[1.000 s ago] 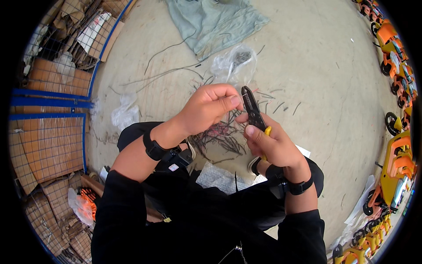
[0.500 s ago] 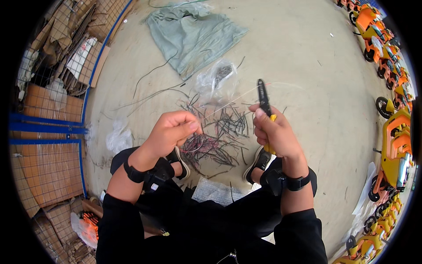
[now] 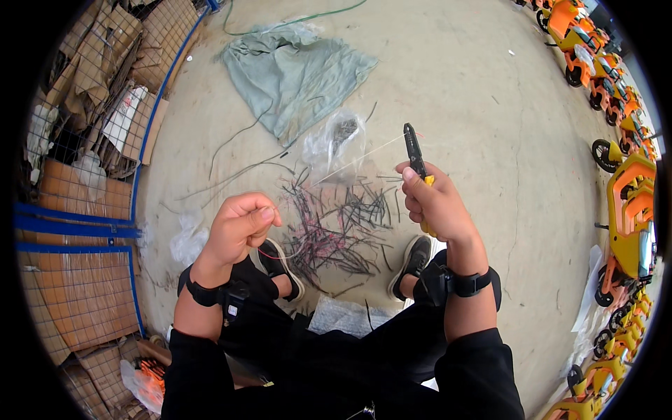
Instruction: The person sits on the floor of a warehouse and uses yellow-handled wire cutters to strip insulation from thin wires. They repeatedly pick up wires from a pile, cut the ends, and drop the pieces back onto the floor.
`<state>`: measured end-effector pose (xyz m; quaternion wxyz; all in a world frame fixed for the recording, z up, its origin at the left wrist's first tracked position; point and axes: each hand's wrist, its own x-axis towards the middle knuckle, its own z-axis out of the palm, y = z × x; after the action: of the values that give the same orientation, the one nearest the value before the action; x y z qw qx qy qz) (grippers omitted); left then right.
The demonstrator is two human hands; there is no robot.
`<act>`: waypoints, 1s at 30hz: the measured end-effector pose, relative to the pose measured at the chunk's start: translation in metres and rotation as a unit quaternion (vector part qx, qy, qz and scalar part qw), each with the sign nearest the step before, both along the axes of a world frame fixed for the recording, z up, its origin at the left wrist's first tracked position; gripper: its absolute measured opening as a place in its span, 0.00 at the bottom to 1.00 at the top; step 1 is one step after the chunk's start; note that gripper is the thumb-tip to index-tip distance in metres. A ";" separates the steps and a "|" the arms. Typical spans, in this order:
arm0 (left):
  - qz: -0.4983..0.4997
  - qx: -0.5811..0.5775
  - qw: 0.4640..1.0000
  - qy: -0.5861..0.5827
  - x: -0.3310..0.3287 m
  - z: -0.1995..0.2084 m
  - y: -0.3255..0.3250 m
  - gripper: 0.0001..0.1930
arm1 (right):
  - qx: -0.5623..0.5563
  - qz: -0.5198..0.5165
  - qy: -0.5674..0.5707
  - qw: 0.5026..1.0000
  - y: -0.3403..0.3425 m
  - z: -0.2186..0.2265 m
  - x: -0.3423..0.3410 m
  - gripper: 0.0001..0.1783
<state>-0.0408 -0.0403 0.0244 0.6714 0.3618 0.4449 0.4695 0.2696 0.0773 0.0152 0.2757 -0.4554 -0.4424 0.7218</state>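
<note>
My right hand is wrapped round a wire stripper with black jaws and yellow handles, its nose pointing up and away from me. A thin pale wire runs from the jaws down to the left, with a short red bit at the tip. My left hand is closed in a pinch, and a thin red wire curves out below its fingers. Whether this joins the pale wire I cannot tell. Between my feet lies a loose pile of cut black and pinkish wire pieces.
Beyond the pile lie a clear plastic bag with dark bits inside and a grey-green sack. Long dark wires trail on the floor. A blue-framed mesh cage holds cardboard at left. Orange and yellow small bikes line the right.
My left hand has moved left and a little nearer to me, away from the wire stripper. My right hand stays nearly in place, and the whole view has shifted slightly.
</note>
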 end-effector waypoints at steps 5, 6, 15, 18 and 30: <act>0.005 0.005 1.000 -0.001 -0.009 -0.002 -0.002 0.11 | 0.011 0.000 -0.009 1.000 0.002 0.002 0.000 0.18; 0.011 0.007 1.000 -0.003 -0.012 -0.003 -0.003 0.11 | 0.014 0.002 -0.013 1.000 0.002 0.004 0.000 0.18; 0.010 0.001 1.000 -0.001 -0.017 -0.006 0.002 0.09 | 0.067 -0.001 -0.064 0.996 0.001 -0.001 0.005 0.17; 0.010 -0.020 0.996 0.090 -0.018 -0.008 0.006 0.11 | 0.129 -0.006 -0.144 0.981 0.002 0.000 0.006 0.19; -0.037 0.114 0.958 0.259 0.038 -0.014 0.034 0.24 | 0.392 0.167 -0.232 0.874 -0.036 -0.025 -0.048 0.21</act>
<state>-0.0023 -0.0061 0.0105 0.5041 0.5619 0.5332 0.3819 0.2217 0.0411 -0.0100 0.1962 -0.3839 -0.8099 0.3977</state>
